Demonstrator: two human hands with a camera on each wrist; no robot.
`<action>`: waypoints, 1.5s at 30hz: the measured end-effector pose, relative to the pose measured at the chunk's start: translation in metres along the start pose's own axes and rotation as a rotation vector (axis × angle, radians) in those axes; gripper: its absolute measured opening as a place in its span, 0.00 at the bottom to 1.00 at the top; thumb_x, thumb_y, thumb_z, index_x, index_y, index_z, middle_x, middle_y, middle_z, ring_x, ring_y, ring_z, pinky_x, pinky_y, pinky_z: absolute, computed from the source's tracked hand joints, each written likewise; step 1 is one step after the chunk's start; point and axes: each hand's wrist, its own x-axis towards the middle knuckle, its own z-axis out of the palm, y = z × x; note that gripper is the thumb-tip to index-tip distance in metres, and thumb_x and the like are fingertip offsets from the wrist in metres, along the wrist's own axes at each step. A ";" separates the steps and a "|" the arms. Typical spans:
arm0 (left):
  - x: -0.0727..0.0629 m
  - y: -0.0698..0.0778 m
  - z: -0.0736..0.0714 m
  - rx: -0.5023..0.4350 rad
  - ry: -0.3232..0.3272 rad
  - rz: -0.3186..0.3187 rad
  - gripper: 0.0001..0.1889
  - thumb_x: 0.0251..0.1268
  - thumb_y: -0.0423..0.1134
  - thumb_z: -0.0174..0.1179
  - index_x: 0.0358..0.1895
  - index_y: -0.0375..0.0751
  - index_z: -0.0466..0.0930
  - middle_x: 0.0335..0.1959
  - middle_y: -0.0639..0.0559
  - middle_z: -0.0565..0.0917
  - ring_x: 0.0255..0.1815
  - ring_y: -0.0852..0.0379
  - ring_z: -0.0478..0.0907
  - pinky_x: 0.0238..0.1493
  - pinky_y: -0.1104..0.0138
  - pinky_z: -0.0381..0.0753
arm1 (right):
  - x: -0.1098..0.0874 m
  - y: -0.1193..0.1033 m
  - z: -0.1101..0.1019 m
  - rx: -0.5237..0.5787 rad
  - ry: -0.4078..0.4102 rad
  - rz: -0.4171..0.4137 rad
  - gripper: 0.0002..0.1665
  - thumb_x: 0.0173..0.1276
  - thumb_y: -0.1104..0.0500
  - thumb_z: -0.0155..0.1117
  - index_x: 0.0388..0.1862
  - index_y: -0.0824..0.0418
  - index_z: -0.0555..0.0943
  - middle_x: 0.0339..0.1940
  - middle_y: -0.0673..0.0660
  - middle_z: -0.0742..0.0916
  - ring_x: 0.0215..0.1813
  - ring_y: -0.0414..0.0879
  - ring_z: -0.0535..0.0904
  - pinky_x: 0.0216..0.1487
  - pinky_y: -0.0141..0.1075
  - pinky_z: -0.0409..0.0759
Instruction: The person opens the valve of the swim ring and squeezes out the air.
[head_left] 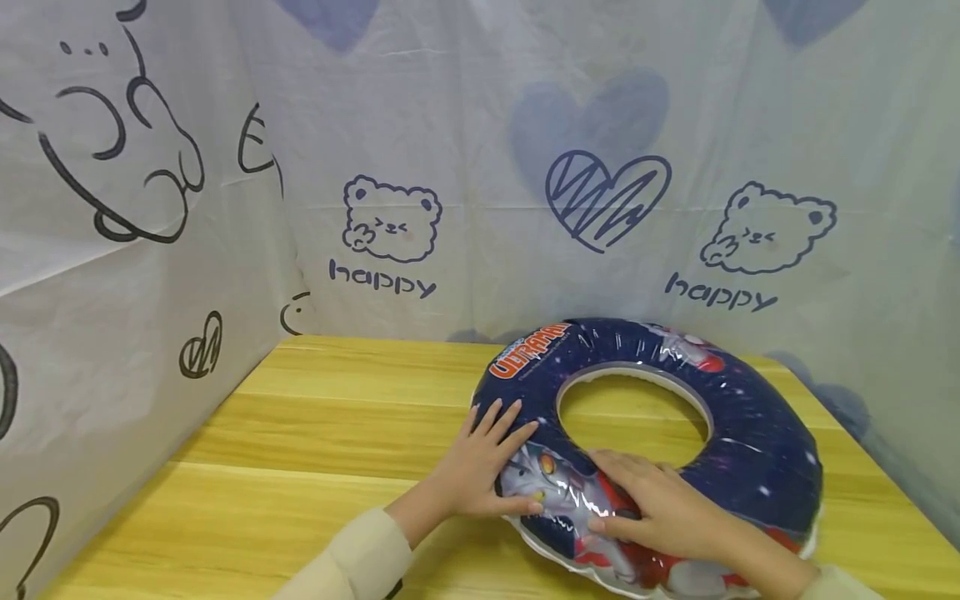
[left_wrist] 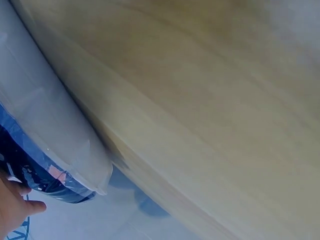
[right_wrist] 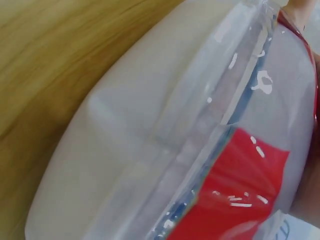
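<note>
Resting palm down, the left hand (head_left: 480, 477) lies on the left side of an inflatable swim ring (head_left: 750, 425), its fingers straight and fanned toward the tabletop's far edge, its thumb pointing right, gripping nothing. The right hand (head_left: 663, 508) reaches in from the near right and lies over the ring's near part, fingers stretched to the rim of the central hole, thumb apart and pointing left; it too shows no grip. The step in hand looks like steadying or positioning the ring. Turning or lifting it would, I judge, call for fingers hooked under the outer rim or into the hole, since the plastic looks slick. The ring, dark blue with an orange ULTRAMAN logo, sits on the right half of the yellow wood-grain tabletop (head_left: 322, 425), near its right edge and reaching toward the far edge. White underside shows along its near rim; I cannot tell whether that part is raised. Beyond the far edge hangs pale cloth (head_left: 480, 125) printed with hearts, bear faces and "happy"
</note>
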 end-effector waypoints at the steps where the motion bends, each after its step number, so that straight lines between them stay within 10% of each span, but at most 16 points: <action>1: -0.001 -0.001 0.000 -0.001 0.001 0.001 0.50 0.49 0.71 0.53 0.74 0.53 0.48 0.75 0.43 0.49 0.75 0.38 0.46 0.69 0.41 0.49 | 0.000 -0.001 0.000 -0.017 0.003 -0.008 0.49 0.57 0.29 0.55 0.67 0.60 0.66 0.64 0.60 0.76 0.63 0.60 0.71 0.54 0.63 0.67; 12: -0.020 -0.010 -0.004 -0.034 0.047 0.030 0.55 0.46 0.83 0.19 0.73 0.49 0.51 0.75 0.41 0.50 0.74 0.36 0.47 0.68 0.39 0.48 | -0.005 -0.009 -0.001 -0.127 0.044 -0.030 0.48 0.56 0.24 0.50 0.67 0.54 0.68 0.64 0.55 0.76 0.64 0.60 0.71 0.58 0.60 0.66; 45: -0.076 -0.049 -0.022 -0.073 0.117 0.016 0.52 0.49 0.82 0.27 0.71 0.50 0.55 0.74 0.41 0.53 0.73 0.35 0.49 0.67 0.39 0.50 | -0.014 0.018 -0.005 -0.174 0.112 -0.047 0.43 0.58 0.30 0.56 0.68 0.49 0.66 0.66 0.54 0.74 0.69 0.58 0.63 0.64 0.58 0.58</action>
